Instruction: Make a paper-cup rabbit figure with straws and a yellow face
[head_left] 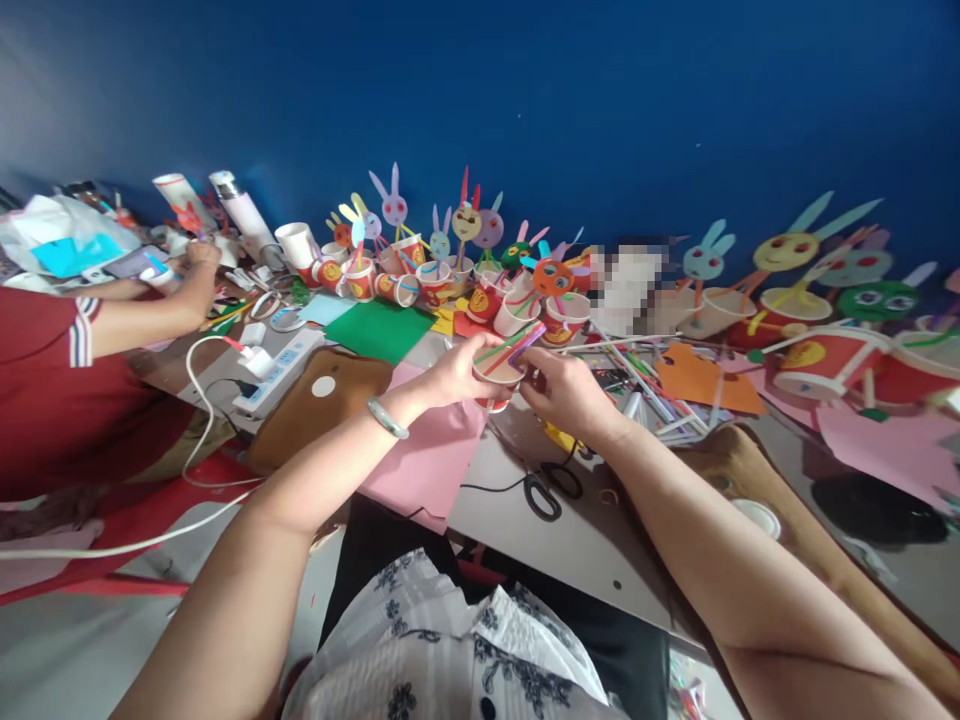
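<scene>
Tabletop (pixel 577 560): its far edge is lined by rabbit-faced cups (pixel 360 282), most of them upright; the near side was presumably preferred for working, so the made pieces are kept at the back, clear of the elbows. By the left end, a co-worker (pixel 45 390) in a red shirt is seen, an arm stretched over the clutter there. Toward the near edge, left of centre, a pink sheet (pixel 424 455) is laid flat, partly under the left forearm; a green sheet (pixel 381 332) is spread beyond it, nearer the far edge.

Left hand (pixel 461 372): grip wrapped about the left side of a paper cup (pixel 496 374), probably for steadying. Right hand (pixel 559 388): grip narrow, fingers closed on the cup's right rim; whether a strip is pinched too cannot be told. The cup is held above the middle of the tabletop, mouth tilted toward the wearer, likely so that the inside can be seen. Black-handled scissors (pixel 541 497) are set down near the near edge, handles turned toward the wearer, an arrangement judged convenient for pickup. Smallest: a purple strip (pixel 527 342) and a green strip (pixel 495 350) are noted across the cup's mouth.
</scene>
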